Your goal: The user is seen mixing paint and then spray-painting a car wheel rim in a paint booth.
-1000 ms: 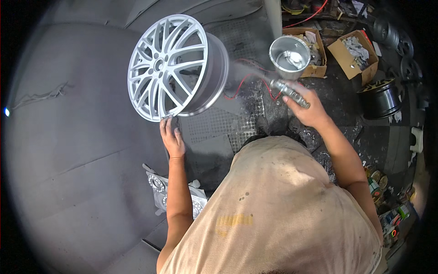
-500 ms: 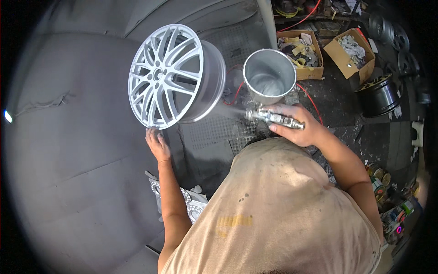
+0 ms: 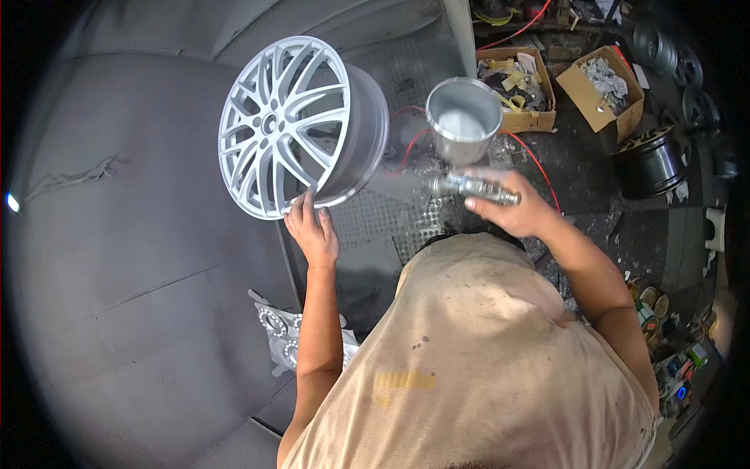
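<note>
A silver-white alloy wheel (image 3: 367, 129) with many spokes stands raised at the upper left, its spoked face turned to the left. My left hand (image 3: 314, 234) is at its lower edge, fingers stretched up and apart, their tips touching the rim. What supports the wheel is hidden. In my right hand (image 3: 517, 209) is a metal spray gun (image 3: 478, 187), gripped with its nozzle facing left toward the wheel's barrel. A large open silver paint cup (image 3: 464, 129) sits on top of the gun. A faint mist shows between the nozzle and the wheel.
A red hose (image 3: 539, 168) runs over the dark floor behind the gun. Two cardboard boxes (image 3: 539, 121) of scraps stand at the upper right, near a black wheel (image 3: 648, 168). A patterned silver panel (image 3: 273, 324) lies by my left forearm. Grey sheeting (image 3: 133, 219) covers the left side.
My left hand has shifted right along the wheel's lower edge, and the spokes have turned. The spray gun has tilted slightly, its cup now leaning a little more to the right.
</note>
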{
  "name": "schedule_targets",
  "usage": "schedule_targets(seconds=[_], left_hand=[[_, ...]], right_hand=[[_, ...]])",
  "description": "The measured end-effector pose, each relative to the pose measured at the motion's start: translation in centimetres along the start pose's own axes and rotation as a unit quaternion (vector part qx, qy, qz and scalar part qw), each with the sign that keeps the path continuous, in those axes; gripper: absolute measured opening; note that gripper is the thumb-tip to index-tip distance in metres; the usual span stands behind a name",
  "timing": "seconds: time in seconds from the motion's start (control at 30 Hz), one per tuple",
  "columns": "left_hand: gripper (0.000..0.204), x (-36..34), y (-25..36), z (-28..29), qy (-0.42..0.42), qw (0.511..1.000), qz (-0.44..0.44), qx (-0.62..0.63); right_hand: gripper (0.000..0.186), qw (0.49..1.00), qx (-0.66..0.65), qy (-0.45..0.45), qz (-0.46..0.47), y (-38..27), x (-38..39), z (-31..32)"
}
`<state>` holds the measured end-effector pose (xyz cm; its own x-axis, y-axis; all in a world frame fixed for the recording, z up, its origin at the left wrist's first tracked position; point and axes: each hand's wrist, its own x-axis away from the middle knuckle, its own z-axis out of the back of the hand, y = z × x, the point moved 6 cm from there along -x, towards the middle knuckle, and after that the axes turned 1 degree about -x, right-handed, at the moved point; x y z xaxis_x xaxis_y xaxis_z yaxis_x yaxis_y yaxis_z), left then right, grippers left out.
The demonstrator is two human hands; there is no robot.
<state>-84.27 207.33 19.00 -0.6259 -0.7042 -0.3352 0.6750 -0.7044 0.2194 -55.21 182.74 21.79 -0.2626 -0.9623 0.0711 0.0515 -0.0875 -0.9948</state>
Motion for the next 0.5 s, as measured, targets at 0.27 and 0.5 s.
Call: schedule_targets(seconds=[0.27, 0.5], left_hand=[[0.049, 1.5, -2.5, -0.5, -0.005, 1.0, -0.01, -0.027], [0.052, 2.4, -3.6, -0.5, -0.005, 0.999, -0.013, -0.031]], right_hand=[[0.04, 0.994, 0.074, 0.07, 0.029, 1.1, -0.7, 1.8], [0.041, 0.975, 0.107, 0.18, 0.076, 2.7, -1.8, 4.2]])
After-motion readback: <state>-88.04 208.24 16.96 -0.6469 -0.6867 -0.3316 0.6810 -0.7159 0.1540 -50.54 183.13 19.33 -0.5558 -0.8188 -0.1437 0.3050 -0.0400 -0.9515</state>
